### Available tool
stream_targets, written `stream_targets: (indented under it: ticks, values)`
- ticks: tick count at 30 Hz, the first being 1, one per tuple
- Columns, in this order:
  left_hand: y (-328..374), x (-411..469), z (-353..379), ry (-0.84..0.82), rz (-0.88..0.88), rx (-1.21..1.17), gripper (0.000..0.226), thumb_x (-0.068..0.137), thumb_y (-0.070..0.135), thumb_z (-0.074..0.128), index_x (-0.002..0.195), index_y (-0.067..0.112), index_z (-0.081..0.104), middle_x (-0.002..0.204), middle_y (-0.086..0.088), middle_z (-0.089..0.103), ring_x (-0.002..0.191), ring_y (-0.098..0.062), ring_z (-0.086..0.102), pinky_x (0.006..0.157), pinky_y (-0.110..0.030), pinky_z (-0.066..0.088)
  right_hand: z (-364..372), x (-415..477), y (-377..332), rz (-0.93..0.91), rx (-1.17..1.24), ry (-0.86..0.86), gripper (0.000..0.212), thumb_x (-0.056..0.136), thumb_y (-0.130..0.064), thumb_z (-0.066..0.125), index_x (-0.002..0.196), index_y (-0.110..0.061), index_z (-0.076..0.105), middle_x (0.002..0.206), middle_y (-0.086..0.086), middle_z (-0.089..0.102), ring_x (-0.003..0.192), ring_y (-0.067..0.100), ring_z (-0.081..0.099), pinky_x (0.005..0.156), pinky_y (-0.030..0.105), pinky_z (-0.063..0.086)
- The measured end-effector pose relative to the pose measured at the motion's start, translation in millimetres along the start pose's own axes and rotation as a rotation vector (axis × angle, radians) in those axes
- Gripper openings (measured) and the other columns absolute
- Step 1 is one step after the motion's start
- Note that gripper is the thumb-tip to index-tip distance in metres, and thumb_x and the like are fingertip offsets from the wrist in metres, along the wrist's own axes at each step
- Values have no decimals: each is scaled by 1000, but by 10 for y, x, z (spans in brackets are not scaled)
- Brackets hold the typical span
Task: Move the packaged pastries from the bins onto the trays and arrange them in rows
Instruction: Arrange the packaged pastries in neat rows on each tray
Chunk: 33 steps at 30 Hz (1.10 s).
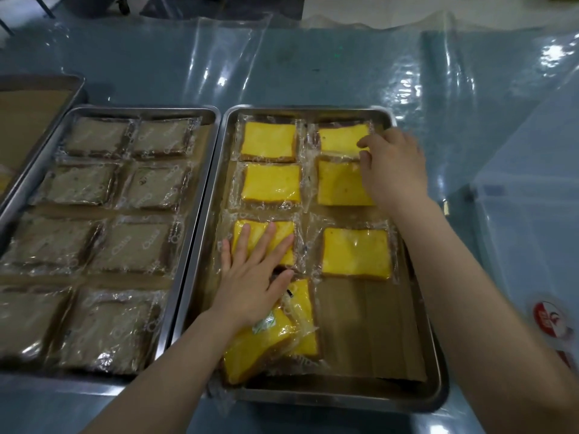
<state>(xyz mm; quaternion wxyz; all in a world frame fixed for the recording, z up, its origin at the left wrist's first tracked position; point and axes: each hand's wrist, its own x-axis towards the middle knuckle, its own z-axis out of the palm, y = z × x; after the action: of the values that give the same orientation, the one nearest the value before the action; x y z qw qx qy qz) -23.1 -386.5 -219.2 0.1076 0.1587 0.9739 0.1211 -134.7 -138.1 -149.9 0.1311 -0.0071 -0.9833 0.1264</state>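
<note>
Right, starting at nine o'clock: the brown-pastry tray (200,189) sits full, eight wrapped brown pastries (131,245) in two columns of four. Just beside it, dead centre, the yellow-pastry tray (407,399) carries wrapped yellow pastries on brown paper. The left hand (250,283) lies flat, fingers spread, pressing the third-row pastry (282,242) in the left column. At six o'clock from that hand, loose packets (272,339) overlap at a tilt, partly under the wrist. At three o'clock from it, a lone pastry (355,253) lies square. Up at the tray's one o'clock corner, the right hand (394,164) curls finger and thumb, pinching the near edge of the corner pastry (340,136). Further right on the counter (313,73), at three o'clock, stands a clear bin (532,230).
</note>
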Motion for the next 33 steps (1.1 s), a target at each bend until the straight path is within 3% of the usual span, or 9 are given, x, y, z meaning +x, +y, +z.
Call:
stream_targets:
  ticks: [3,5,7,9,11,18,24,28,33]
  values:
    - [0,5,7,6,-3,-8,55,84,69,2,136,59,-14,149,22,-27,132,-14,-39,101,-40,-34,101,18,6,-23,13,41,34,97,-30,45,127,-18,57,129,9,53,126,32,38,109,52,24]
    - [2,-2,11,13,-2,-13,54,85,68,3,136,59,-13,150,22,-25,133,-14,-38,102,-40,-33,206,-38,6,-76,-2,-96,37,97,-35,45,132,-24,52,141,5,45,136,30,28,112,61,12]
    - [0,-8,14,23,-2,-13,54,86,67,5,136,59,-12,150,23,-24,133,-14,-37,102,-39,-33,339,-142,12,-141,-34,-278,45,97,-42,43,140,-32,40,155,2,25,145,28,9,111,64,3]
    - [2,-13,18,31,-2,-9,53,87,65,6,137,59,-12,150,23,-23,134,-14,-37,102,-39,-33,455,-260,45,-171,-50,-409,54,95,-50,40,146,-37,26,160,-1,4,146,29,-6,112,64,0]
    - [2,-15,22,34,0,-7,53,87,66,5,137,58,-13,151,22,-22,134,-14,-36,101,-38,-34,509,-328,78,-139,-50,-444,58,94,-55,37,147,-40,19,160,-2,-3,145,30,-10,111,64,-1]
    - [-7,-8,38,42,0,-3,52,87,65,5,135,59,-15,151,21,-22,135,-15,-35,102,-39,-33,507,-351,17,-75,-78,-485,63,92,-61,32,148,-40,11,160,-5,-8,144,35,-12,109,66,0]
    - [-11,-7,52,51,2,-8,51,88,64,5,135,60,-13,152,20,-19,135,-15,-34,103,-39,-31,506,-298,-35,-74,-109,-471,65,90,-64,36,146,-37,18,160,-4,6,144,38,-4,106,70,3]
    - [-12,-6,54,47,1,-15,50,87,64,4,135,60,-12,153,20,-19,135,-14,-35,103,-40,-31,425,-320,-66,-49,-55,-487,66,90,-64,36,147,-37,17,160,-4,1,144,35,-9,108,68,-3]
    - [-18,-12,46,40,-1,-30,52,86,66,2,135,59,-12,153,20,-20,134,-14,-36,103,-40,-32,206,-789,-140,-29,-1,-307,67,92,-59,33,150,-33,13,160,-3,-6,145,28,-13,111,59,-4]
